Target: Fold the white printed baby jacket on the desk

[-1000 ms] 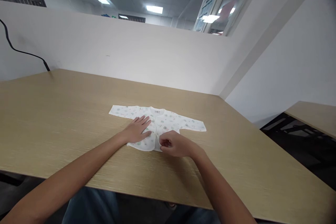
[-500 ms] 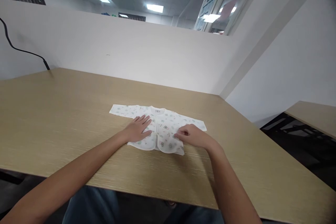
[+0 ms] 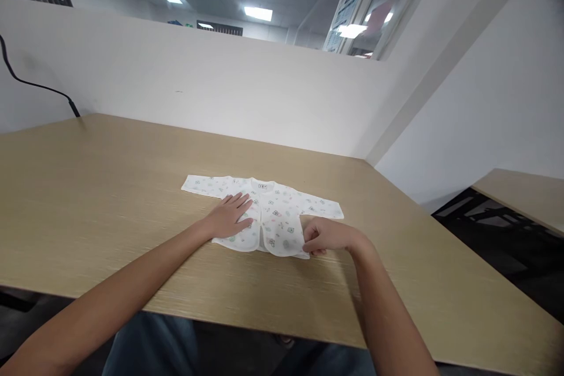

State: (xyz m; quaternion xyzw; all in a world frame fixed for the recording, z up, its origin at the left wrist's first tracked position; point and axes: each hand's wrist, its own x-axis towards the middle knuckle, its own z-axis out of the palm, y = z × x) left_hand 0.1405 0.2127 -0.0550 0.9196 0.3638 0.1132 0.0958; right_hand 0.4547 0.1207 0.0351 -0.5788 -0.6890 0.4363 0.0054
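A small white baby shirt (image 3: 282,211) with a printed pattern lies front up on the wooden table, its sleeves spread to both sides and its collar toward the wall. Its front edges part slightly near the hem. My left hand (image 3: 229,216) rests flat on the left half of the shirt, fingers spread. At the lower right corner, my right hand (image 3: 328,235) is closed with thumb and fingertips pinching the shirt's side edge near the hem.
The wooden table (image 3: 132,188) reaches back to a low white partition (image 3: 220,82). A black cable (image 3: 44,88) comes down to the table at the far left. Another table (image 3: 520,194) stands at the right, past a gap.
My right hand has moved down and slightly right, from the shirt's right front to its lower right corner, and now pinches there. My left hand has stayed in place on the shirt.
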